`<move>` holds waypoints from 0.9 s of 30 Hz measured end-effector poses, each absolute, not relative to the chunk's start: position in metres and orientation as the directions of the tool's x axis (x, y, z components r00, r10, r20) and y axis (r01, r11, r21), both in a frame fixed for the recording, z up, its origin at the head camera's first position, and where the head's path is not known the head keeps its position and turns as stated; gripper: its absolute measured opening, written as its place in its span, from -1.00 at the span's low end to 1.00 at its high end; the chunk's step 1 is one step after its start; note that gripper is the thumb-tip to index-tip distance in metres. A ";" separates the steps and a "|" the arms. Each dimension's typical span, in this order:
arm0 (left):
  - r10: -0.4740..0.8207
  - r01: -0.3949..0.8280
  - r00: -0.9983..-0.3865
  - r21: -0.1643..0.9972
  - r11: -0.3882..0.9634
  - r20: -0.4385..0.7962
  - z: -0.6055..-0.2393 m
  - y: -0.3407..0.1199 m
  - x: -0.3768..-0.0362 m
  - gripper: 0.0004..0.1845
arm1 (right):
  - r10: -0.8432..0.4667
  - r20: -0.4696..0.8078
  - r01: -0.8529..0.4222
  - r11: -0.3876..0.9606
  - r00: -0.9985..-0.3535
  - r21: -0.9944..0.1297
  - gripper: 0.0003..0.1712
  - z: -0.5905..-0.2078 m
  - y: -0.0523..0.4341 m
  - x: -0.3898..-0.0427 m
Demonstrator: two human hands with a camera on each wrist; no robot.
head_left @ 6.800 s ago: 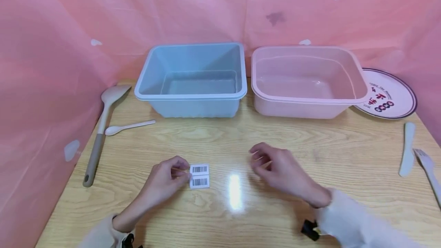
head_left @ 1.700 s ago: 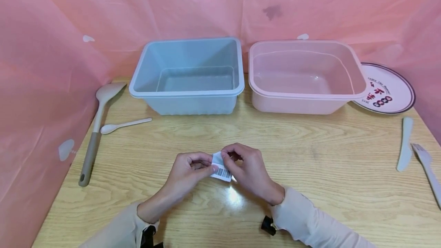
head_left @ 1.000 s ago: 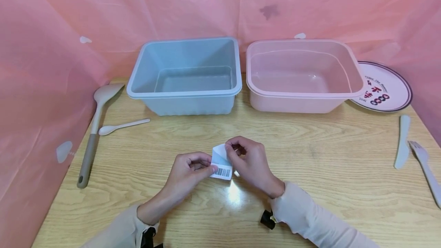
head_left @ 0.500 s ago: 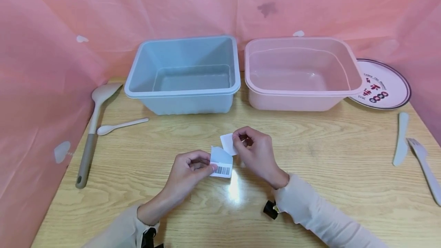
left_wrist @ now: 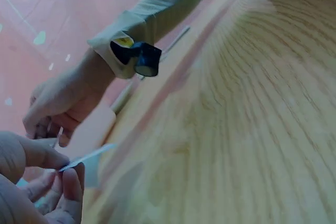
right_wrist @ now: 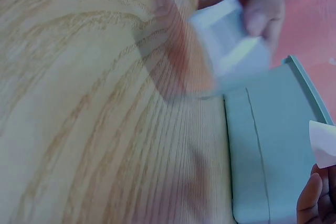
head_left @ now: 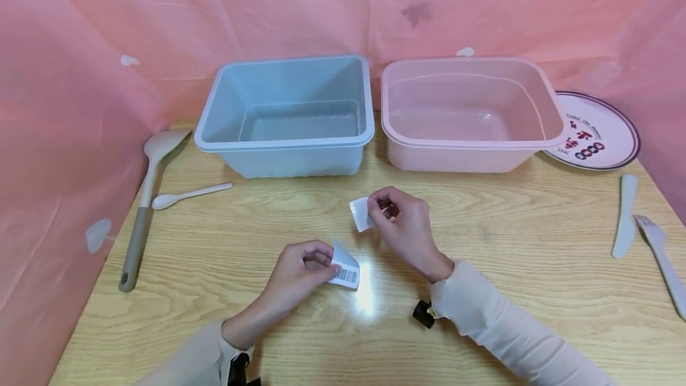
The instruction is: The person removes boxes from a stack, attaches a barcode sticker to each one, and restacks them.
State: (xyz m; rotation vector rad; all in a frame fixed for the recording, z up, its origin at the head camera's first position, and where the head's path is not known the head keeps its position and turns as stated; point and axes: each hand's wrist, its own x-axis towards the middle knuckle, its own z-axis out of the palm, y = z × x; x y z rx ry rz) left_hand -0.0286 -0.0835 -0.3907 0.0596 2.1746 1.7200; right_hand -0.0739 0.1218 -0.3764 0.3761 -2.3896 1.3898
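Your left hand (head_left: 302,267) pinches the backing sheet (head_left: 345,268), whose remaining barcode label faces up at lower centre of the head view. Your right hand (head_left: 402,225) pinches the peeled sticker (head_left: 361,214) just above it, blank side showing. The plate (head_left: 595,133) at upper right carries writing too small to read.

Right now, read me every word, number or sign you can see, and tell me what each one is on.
"0000" or four ring shapes, dark, on the round plate; the red characters and small rim lettering beside them are too blurred to read.
Barcode on the label sheet pinched by the left hand: its digits are too small.
Peeled sticker in the right hand: shows blank.
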 end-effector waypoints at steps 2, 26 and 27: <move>0.236 -0.170 -0.939 0.935 0.310 -0.249 -0.395 -0.083 -0.029 -0.82 | -0.066 0.416 -0.394 0.479 -0.907 -0.784 -0.92 -0.376 0.121 -0.073; 0.199 0.305 -0.951 0.609 0.732 0.237 -0.390 -0.091 -0.030 -0.90 | -0.126 0.465 -0.463 0.489 -0.876 -0.740 -0.91 -0.372 0.115 -0.069; 0.198 0.346 -0.935 0.628 0.697 0.296 -0.386 -0.091 -0.030 -0.93 | -0.126 0.466 -0.463 0.492 -0.876 -0.737 -0.91 -0.372 0.116 -0.070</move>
